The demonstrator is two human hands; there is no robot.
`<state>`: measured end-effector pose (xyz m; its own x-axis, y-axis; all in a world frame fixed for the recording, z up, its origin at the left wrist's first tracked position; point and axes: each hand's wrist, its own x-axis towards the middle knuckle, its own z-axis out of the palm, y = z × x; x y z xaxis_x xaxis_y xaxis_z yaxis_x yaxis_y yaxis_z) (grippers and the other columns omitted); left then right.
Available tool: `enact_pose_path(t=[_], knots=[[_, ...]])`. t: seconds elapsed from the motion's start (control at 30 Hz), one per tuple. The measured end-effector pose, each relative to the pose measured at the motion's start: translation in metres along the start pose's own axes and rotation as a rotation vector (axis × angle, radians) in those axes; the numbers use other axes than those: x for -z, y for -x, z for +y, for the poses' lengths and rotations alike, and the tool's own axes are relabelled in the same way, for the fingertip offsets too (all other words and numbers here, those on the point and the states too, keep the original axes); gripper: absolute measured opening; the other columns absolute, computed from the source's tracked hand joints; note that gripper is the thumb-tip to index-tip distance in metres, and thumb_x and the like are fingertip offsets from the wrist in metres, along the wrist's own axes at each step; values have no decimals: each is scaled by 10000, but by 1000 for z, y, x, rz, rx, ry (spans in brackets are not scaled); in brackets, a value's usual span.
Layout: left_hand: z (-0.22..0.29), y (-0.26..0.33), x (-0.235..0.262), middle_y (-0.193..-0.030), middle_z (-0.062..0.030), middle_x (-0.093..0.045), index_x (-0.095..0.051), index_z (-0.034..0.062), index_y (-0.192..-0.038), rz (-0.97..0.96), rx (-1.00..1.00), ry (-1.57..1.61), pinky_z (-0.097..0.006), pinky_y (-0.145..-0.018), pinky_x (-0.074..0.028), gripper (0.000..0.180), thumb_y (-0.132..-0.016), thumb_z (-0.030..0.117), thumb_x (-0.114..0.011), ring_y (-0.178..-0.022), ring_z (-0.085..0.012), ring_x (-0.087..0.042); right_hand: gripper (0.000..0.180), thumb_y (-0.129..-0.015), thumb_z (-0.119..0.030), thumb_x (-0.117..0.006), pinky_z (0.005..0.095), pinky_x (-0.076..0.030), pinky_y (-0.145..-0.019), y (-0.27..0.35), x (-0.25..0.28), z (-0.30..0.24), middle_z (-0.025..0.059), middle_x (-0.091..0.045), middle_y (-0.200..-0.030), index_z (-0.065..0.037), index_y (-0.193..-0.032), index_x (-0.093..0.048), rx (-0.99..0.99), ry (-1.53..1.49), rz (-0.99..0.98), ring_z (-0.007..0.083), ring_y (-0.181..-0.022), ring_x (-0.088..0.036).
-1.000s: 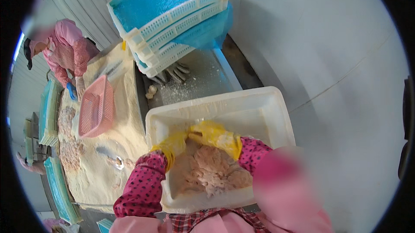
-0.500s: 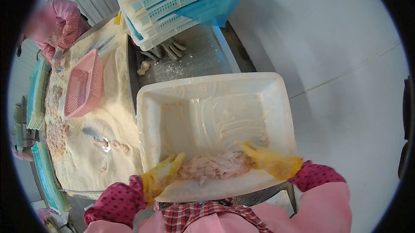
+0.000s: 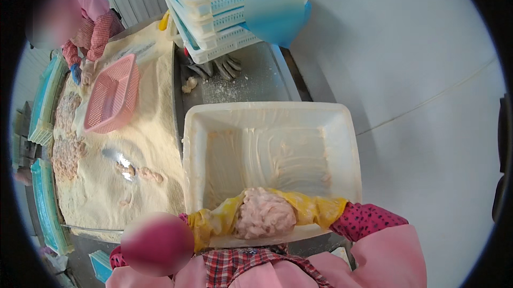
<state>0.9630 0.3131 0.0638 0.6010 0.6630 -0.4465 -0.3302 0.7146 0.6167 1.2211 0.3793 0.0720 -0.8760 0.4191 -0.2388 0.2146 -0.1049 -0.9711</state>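
Note:
A clump of pale pink raw meat (image 3: 264, 216) is gathered at the near side of a white plastic tub (image 3: 350, 154). My left hand (image 3: 220, 217), in a yellow rubber glove, cups the clump from the left. My right hand (image 3: 310, 209), gloved the same way, wraps it from the right and far side. Both hands are closed round the meat, with some fingertips hidden behind it. Smears of wet, whitish residue coat the tub's floor.
To the left, a table spread with pale breading powder (image 3: 149, 154) bears a pink perforated basket (image 3: 115, 93) and meat pieces. Stacked white crates (image 3: 214, 37) with blue liners stand beyond the tub, grey gloves (image 3: 228, 66) beneath. A co-worker (image 3: 96, 26) works at the table's far left.
My hands have come closer together, gathering the spread-out meat into a compact, raised clump. The co-worker's hands have shifted over the table. The view has moved slightly.

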Motion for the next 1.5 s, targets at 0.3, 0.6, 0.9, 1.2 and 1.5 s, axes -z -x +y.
enact_pose_path(t=[0.3,0.6,0.9,1.2,1.5], knots=[[91,100,22,-1229,-81,-517,-392,46,-1321,-41,-564,-258,-267,-951,-414,407,-948,183,-480,-1109,-134,-502,410,-827,-184,-637,336,-357,-994,-72,-58,-172,68,-551,-1170,-67,-1202,-521,-131,291,144,170,-1065,-502],[192,337,195,-1350,-97,-421,-344,75,-1369,111,-975,-521,-329,-1029,-339,505,-919,265,-473,-1228,-194,-418,270,-868,-188,-536,386,-370,-944,-338,-260,-337,80,-581,-1088,-80,-1112,-578,226,94,-154,226,-1000,-538],[205,635,526,-1382,-146,-386,-332,124,-1385,1428,-888,-750,-520,-1022,-264,712,-840,541,-523,-1299,-301,-317,385,-969,-357,-383,332,-456,-645,-640,-396,-289,40,-571,-883,-48,-1164,-502,-34,-444,97,172,-752,-527],[199,457,382,-1216,-67,-533,-435,66,-1297,635,-811,-39,-327,-938,-410,597,-913,522,-421,-1118,-165,-502,460,-953,-277,-459,360,-352,-1035,-508,-312,-249,130,-430,-1345,-44,-1341,-375,340,-564,-27,222,-1215,-450],[187,289,140,-1100,-149,-585,-517,-53,-1159,114,-747,-237,-321,-869,-463,657,-817,499,-613,-1002,-224,-571,413,-960,-277,-420,350,-313,-1041,-357,-289,-214,75,-496,-1229,-117,-1340,-407,499,-1269,-199,212,-1162,-447]])
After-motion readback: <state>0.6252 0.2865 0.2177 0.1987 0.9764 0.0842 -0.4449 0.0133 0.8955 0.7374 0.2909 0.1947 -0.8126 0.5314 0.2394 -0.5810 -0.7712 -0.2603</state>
